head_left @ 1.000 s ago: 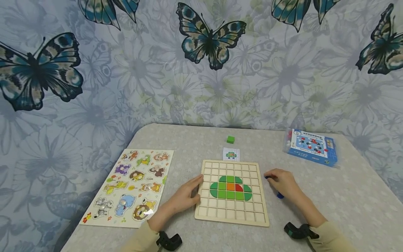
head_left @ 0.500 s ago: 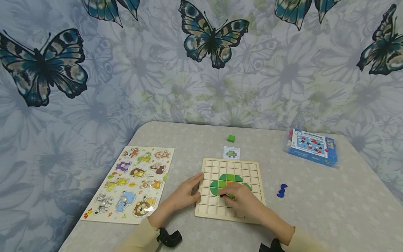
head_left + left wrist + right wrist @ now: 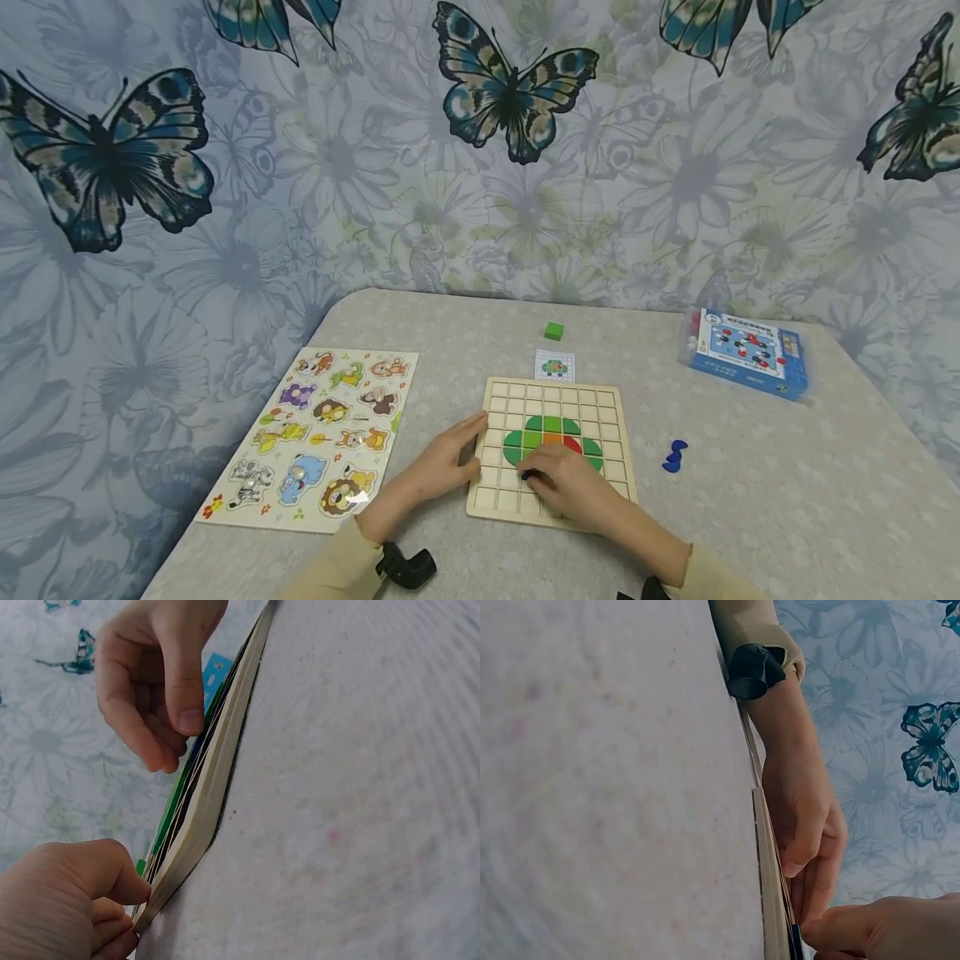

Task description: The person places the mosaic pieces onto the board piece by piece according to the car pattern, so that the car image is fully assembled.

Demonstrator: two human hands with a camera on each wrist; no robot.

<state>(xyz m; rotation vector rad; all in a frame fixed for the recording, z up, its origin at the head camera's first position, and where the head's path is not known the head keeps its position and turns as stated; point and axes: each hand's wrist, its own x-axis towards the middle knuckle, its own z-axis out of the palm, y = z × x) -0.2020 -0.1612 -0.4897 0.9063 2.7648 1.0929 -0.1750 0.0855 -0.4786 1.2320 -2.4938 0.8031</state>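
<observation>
A wooden grid board (image 3: 491, 500) lies flat on the table, with green, orange and red tiles (image 3: 551, 422) set in its cells. My left hand (image 3: 442, 462) rests against the board's left edge, thumb and fingers touching the rim. Over the lower middle of the board, my right hand (image 3: 573, 487) pinches a small dark blue tile (image 3: 527, 474) between thumb and fingers, just below the green tiles. The right hand covers part of the pattern. In the left wrist view, the right hand's thumb (image 3: 184, 697) points down at the board's surface.
Small blue tiles (image 3: 672, 457) lie to the right of the board. Behind it are a pattern card (image 3: 555, 367) and a green block (image 3: 553, 331). An animal puzzle board (image 3: 307, 442) lies at left; a blue boxed set (image 3: 750, 354) stands at back right.
My right hand has taken a blue tile from the table right of the board and carried it left over the board, then slightly nearer. The left hand has stayed at the board's edge.
</observation>
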